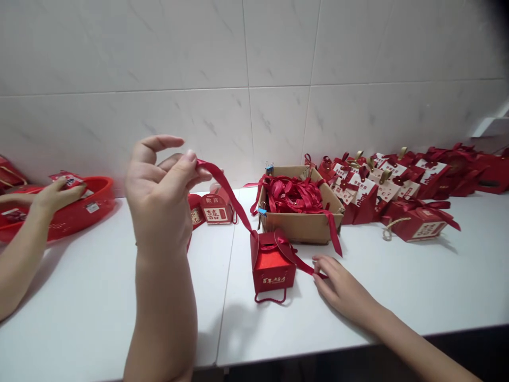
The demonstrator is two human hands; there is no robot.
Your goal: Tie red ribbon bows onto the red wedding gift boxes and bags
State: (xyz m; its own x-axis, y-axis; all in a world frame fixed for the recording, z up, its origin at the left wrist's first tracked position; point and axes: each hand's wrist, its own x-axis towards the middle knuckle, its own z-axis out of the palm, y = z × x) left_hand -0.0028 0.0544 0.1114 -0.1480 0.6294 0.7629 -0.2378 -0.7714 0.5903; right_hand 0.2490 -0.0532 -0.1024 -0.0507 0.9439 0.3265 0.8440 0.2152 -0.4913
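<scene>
A small red gift box (273, 265) with gold characters and a cord handle stands on the white table, its top flaps partly folded up. A dark red ribbon (228, 191) runs through its top. Raised high on the left, my left hand (165, 175) pinches one ribbon end between thumb and fingers, pulling it up at a slant. Low at the box's right side, my right hand (332, 281) pinches the other end near the table top.
Behind the box sits a cardboard box (294, 228) full of red ribbons. Many red gift boxes (363, 196) crowd the back right. Another box (217, 209) is behind my left hand. At far left another person's hand (55, 199) holds a packet over a red basket (101, 196).
</scene>
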